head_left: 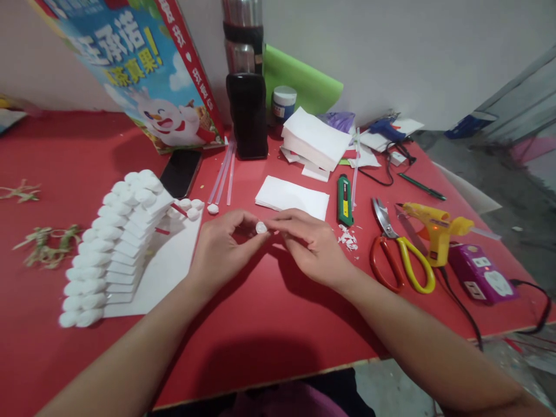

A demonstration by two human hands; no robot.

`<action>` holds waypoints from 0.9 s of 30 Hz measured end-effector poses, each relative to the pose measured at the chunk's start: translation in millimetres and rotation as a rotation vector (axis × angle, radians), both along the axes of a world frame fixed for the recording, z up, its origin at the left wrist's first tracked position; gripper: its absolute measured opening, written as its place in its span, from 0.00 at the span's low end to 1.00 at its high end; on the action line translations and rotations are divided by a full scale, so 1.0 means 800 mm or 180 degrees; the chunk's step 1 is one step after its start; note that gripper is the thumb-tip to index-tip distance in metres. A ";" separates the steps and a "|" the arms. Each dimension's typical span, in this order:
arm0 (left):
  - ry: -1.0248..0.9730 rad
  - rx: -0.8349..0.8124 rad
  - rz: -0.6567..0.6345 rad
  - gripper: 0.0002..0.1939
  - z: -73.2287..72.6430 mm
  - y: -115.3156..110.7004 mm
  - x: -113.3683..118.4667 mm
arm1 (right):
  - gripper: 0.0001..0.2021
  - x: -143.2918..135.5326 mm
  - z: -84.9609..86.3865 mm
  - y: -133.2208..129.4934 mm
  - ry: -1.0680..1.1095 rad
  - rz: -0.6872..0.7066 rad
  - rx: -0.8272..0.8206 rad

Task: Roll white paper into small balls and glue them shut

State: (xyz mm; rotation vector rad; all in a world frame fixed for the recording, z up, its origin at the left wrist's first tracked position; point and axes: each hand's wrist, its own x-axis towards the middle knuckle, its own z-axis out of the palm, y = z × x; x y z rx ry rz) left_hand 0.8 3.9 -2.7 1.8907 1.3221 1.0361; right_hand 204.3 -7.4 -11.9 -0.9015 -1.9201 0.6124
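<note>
Clock positions are read from the hands, 12 being away from us.

Hands: our left hand (228, 246) pinches one small, white, rounded piece (261, 227) between thumb and forefinger, above the desk (269, 324). Our right hand (315, 243) has its fingers drawn together, tips at the piece's 3 o'clock side; whether they grip it too, we cannot tell.

Progress, as judged: a curved, stepped row of white card slips with puffy white ends (125, 249) sits at 9 o'clock on a white paper sheet (163, 278). It looks well built up. Apart from it we see loose puffs and a stack of blank white paper slips (293, 196) at 1 o'clock, seemingly unused. How much is left, we cannot tell.

Counts:
- Stepped row: roughly ten tiers; overlap prevents an exact figure.
- Loose white puffs: four; one (212, 208) at 10 o'clock, three clustered (192, 214) between 9 and 10.
- Translucent glue sticks (222, 174): three at 11 o'clock.
- Green-and-yellow utility knife (345, 200): one, between 2 and 3, beside white paper scraps (348, 237), uncounted.
- Scissors with red and yellow handles (402, 255): one, at 3.
- Yellow glue gun (436, 229): one, at 3, indicator glowing.
- Black phone (181, 172): one, at 10.
</note>
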 end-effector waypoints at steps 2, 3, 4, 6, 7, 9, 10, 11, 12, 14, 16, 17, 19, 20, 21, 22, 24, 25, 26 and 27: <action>0.0132 0.0092 -0.0011 0.07 0.000 0.000 -0.002 | 0.21 -0.002 -0.003 -0.001 -0.0083 -0.0039 0.0096; 0.0145 0.0092 -0.0016 0.07 0.000 0.000 -0.002 | 0.22 -0.003 -0.003 -0.002 -0.0109 -0.0050 0.0133; 0.0107 0.0051 -0.0024 0.07 0.000 0.001 -0.002 | 0.22 -0.003 -0.003 -0.002 -0.0110 -0.0047 0.0147; -0.0109 -0.0155 -0.0050 0.08 0.002 0.001 -0.001 | 0.21 -0.004 0.000 -0.002 -0.0014 -0.0025 0.0060; -0.0272 -0.0299 -0.0070 0.09 0.003 0.002 0.000 | 0.20 -0.004 0.002 -0.002 0.0065 -0.0022 -0.0057; -0.0589 -0.0577 -0.0129 0.11 0.004 0.003 0.002 | 0.17 -0.004 0.006 -0.001 0.0222 -0.0048 -0.0402; -0.0706 -0.0698 -0.0166 0.11 0.004 0.003 0.003 | 0.16 -0.004 0.009 -0.001 0.0291 -0.0081 -0.0624; -0.0799 -0.0798 -0.0205 0.11 0.005 0.003 0.003 | 0.14 -0.004 0.011 -0.001 0.0375 -0.0124 -0.0877; -0.0876 -0.0889 -0.0247 0.11 0.005 0.003 0.003 | 0.12 -0.004 0.013 -0.001 0.0481 -0.0163 -0.1147; -0.1044 -0.1071 -0.0320 0.10 0.005 0.003 0.003 | 0.07 -0.004 0.015 0.000 0.0736 -0.0184 -0.1629; -0.1291 -0.1281 -0.0368 0.11 0.004 0.005 0.002 | 0.04 -0.003 0.017 0.000 0.0945 -0.0123 -0.1922; -0.1418 -0.1378 -0.0393 0.12 0.003 0.005 0.002 | 0.05 -0.002 0.017 0.001 0.0993 -0.0085 -0.1981; -0.1622 -0.1524 -0.0434 0.13 0.001 0.006 0.002 | 0.05 -0.001 0.019 0.001 0.1001 -0.0050 -0.1968; -0.1676 -0.1577 -0.0449 0.13 0.000 0.006 0.002 | 0.05 -0.001 0.020 0.001 0.0981 -0.0058 -0.1913; -0.1717 -0.1609 -0.0446 0.13 -0.001 0.005 0.003 | 0.04 -0.001 0.021 0.001 0.0947 -0.0082 -0.1834; -0.1755 -0.1627 -0.0428 0.13 -0.001 0.005 0.003 | 0.03 -0.001 0.022 0.001 0.0896 -0.0113 -0.1746; -0.1800 -0.1658 -0.0405 0.12 -0.002 0.003 0.005 | 0.02 -0.001 0.023 0.000 0.0756 -0.0181 -0.1594; -0.1812 -0.1668 -0.0407 0.11 -0.002 0.003 0.006 | 0.01 -0.001 0.024 -0.001 0.0684 -0.0215 -0.1538; -0.1820 -0.1677 -0.0412 0.11 -0.002 0.003 0.006 | 0.01 -0.001 0.024 -0.001 0.0622 -0.0240 -0.1499; -0.1821 -0.1684 -0.0422 0.11 -0.002 0.002 0.007 | 0.01 -0.001 0.024 -0.001 0.0573 -0.0255 -0.1472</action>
